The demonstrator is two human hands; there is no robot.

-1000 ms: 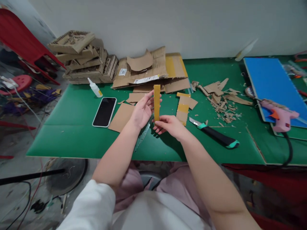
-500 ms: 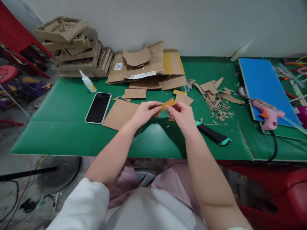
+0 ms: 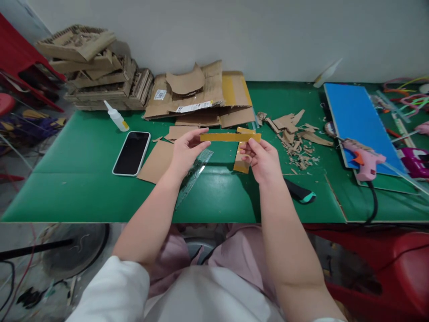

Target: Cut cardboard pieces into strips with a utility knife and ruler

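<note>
A narrow cardboard strip (image 3: 226, 137) faced with glossy yellow-brown tape stretches level between my two hands above the table. My left hand (image 3: 187, 151) pinches its left end between thumb and fingers. At the other end, the thumb and fingers of my right hand (image 3: 263, 157) are closed on it. Below lie more taped cardboard pieces (image 3: 241, 162), partly covered by my right hand. A clear ruler (image 3: 197, 174) slants beside my left wrist, over the edge of a flat cardboard square (image 3: 157, 162). The black and teal handle (image 3: 299, 191) of a tool rests beside my right wrist.
A phone (image 3: 132, 153) and a small glue bottle (image 3: 116, 117) are at left. Behind stand stacked cardboard trays (image 3: 97, 82) and a flattened box (image 3: 197, 96). Cardboard scraps (image 3: 296, 134), a blue board (image 3: 362, 120) and a pink glue gun (image 3: 364, 160) lie at right.
My hands have moved apart and turned the strip level, showing its full length. The ruler and taped pieces beneath are now more visible. The whole view has shifted slightly.
</note>
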